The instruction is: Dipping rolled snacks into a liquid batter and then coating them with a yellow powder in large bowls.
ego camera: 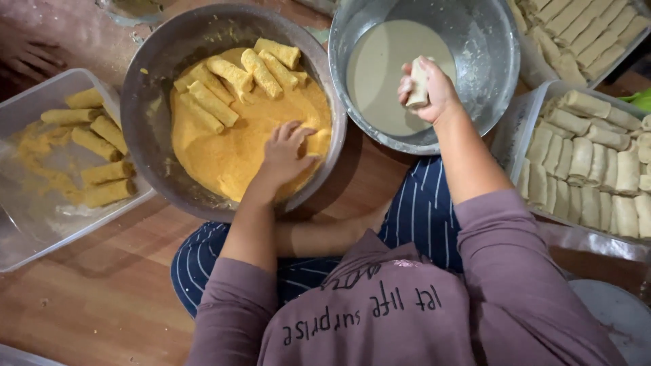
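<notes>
Pale roll (418, 85) in rt hand (428, 91)

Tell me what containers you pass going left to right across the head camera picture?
Clear plastic tub of breaded rolls → dark bowl of orange crumbs → metal bowl of pale batter → tray of plain rolls.

Crumb bowl (152, 81): we see it before the person, left of the batter bowl (488, 47), their rims just beside each other.
Coated rolls (234, 78): on the crumbs, at the far side of the crumb bowl.
Left hand (285, 152): on the crumbs, near side of that bowl.
Right hand (428, 88): over the batter bowl, holding a roll (418, 85).
Left tray (41, 224): left of the crumb bowl, we count several coated rolls in it.
Right tray (525, 115): right of the batter bowl, plain rolls (590, 169) in rows.
Far tray (620, 57): behind the right tray, more rolls in it.
</notes>
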